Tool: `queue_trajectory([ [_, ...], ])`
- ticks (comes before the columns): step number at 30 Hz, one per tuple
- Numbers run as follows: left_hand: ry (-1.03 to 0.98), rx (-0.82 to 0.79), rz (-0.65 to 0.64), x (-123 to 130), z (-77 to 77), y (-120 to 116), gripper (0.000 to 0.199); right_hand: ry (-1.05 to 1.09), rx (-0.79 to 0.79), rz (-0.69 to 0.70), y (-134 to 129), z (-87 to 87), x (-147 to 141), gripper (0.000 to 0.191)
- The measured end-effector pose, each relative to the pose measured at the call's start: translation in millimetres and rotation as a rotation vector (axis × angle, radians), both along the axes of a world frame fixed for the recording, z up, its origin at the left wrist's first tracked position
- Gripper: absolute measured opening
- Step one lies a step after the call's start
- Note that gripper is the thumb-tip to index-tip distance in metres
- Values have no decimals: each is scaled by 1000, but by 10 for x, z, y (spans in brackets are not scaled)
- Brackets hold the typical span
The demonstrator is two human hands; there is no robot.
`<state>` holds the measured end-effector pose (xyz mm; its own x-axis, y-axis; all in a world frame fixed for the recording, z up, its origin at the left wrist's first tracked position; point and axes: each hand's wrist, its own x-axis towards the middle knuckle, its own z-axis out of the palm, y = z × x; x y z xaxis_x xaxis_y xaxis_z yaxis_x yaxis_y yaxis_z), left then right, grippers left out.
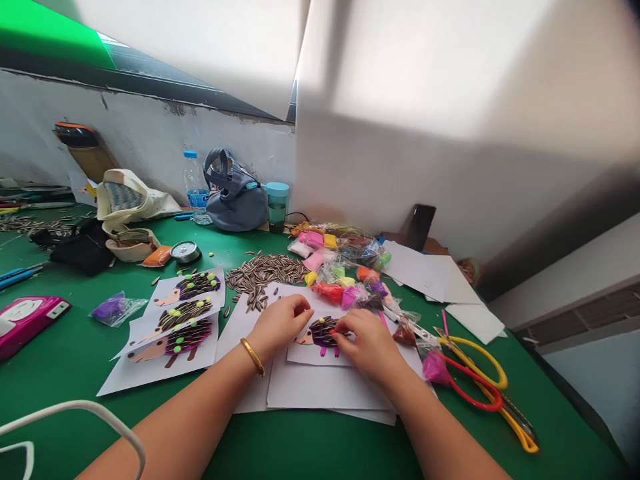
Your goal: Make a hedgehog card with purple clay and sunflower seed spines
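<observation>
- Now your left hand (280, 325) lies open on the white paper sheet (320, 390)
- Your right hand (367, 345) pinches a small red bit (333, 332) against the seed-covered paper hedgehog (321, 331)

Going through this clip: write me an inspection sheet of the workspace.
surface: green tabletop, partly covered with white paper sheets.
job's things: paper hedgehog with dark seed spines, under the hands; three more hedgehog sheets; loose sunflower seeds; bagged coloured modelling clay.
clutter: red-handled scissors; pink case; black cloth.
hands: left hand resting on the paper, gold bangle at the wrist; right hand with fingertips at the hedgehog.
cables: thin dark cable behind a teal cup.
surroundings: white wall, water bottle, grey bag.
</observation>
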<state>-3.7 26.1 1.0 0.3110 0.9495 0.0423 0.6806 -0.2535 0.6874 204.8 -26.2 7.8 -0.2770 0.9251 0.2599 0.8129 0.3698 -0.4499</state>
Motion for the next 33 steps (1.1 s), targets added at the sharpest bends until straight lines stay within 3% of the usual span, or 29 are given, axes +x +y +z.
queue_trajectory([
  [4, -112, 149, -128, 55, 60, -94, 12, -8, -7, -13, -1, 5, -1, 6],
  [7, -80, 247, -211, 126, 84, -196, 7, -10, -5, -23, -5, 5, 0, 5],
  [11, 32, 317, -146, 218, 59, -293, 13, -19, -2, -23, -14, 2, -2, 5],
  [19, 133, 303, -89, 310, 8, -336, 10, -32, 5, -33, -14, -2, -12, 7],
  [33, 187, 269, -77, 356, 1, -320, 8, -28, 13, -27, -14, -13, -21, 7],
])
